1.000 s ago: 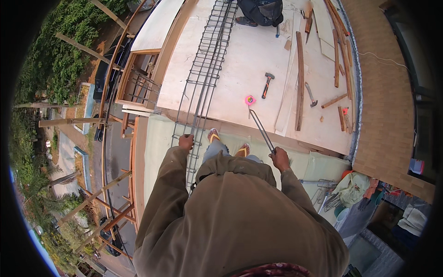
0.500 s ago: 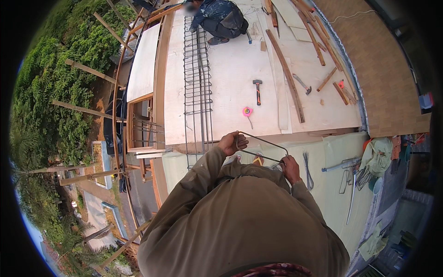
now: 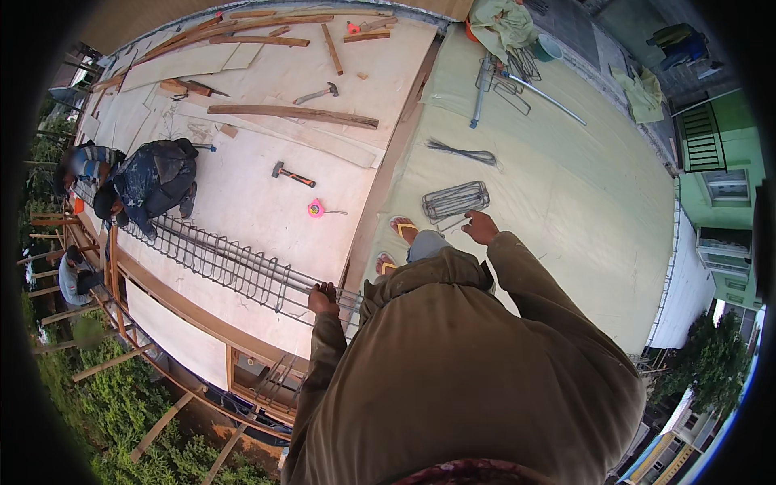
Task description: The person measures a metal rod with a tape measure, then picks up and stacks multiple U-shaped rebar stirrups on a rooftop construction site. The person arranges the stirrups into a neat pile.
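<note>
- The left hand [image 3: 324, 299] has moved off the loop that both hands held half a second ago; its fingers are now curled round bars at the near end of the cage [image 3: 234, 260].
- The right hand [image 3: 480, 228] is now out over the sheet [image 3: 582, 210], just beside a stack of wire loops [image 3: 456, 201]; cannot tell whether its fingers pinch one.
- The view has turned: the cage, which ran upward, now runs left toward a crouching worker [image 3: 162, 174].
- Two more workers [image 3: 74, 276] have come into view at left.
- Hammer [image 3: 293, 175] and tape measure [image 3: 315, 208] still lie near each other on the boards [image 3: 242, 174].
</note>
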The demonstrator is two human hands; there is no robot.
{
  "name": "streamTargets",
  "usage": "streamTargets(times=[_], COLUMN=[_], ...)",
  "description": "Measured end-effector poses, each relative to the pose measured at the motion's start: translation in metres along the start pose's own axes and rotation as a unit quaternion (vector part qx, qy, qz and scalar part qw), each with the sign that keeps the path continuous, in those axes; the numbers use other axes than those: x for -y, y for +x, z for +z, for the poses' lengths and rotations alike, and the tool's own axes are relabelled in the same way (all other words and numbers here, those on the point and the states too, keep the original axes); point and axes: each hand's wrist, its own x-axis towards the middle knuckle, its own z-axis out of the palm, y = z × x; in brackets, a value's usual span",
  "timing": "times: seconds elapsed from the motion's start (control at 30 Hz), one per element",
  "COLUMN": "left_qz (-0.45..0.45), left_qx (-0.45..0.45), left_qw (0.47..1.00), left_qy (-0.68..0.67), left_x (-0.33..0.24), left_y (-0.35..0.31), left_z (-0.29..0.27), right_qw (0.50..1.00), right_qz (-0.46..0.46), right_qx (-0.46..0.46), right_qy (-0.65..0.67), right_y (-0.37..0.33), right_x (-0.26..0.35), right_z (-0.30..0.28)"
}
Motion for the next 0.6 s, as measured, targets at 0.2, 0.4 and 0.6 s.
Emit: streamTargets(times=[0.2,0.4,0.6], left_qz=[-0.049,-0.053,0.016], left_qx=[-0.064,-0.054,0.071], left_qw=[0.972,0.949,0.95], left_qy=[0.222,0.307,0.304], left_x=[-0.018,-0.025,0.009], left_y=[0.037,0.048,0.012], left_z=[-0.068,-0.057,0.067], right_qw=[0.972,0.944,0.948], right_qz=[0.236,0.322,0.27], right_qx=[-0.013,0.003,-0.077], right_qy=[0.0,0.073,0.152], right_y=[-0.128,-0.196,-0.186], right_x=[-0.103,-0.15,-0.147], right_z=[0.023,0.086,0.067])
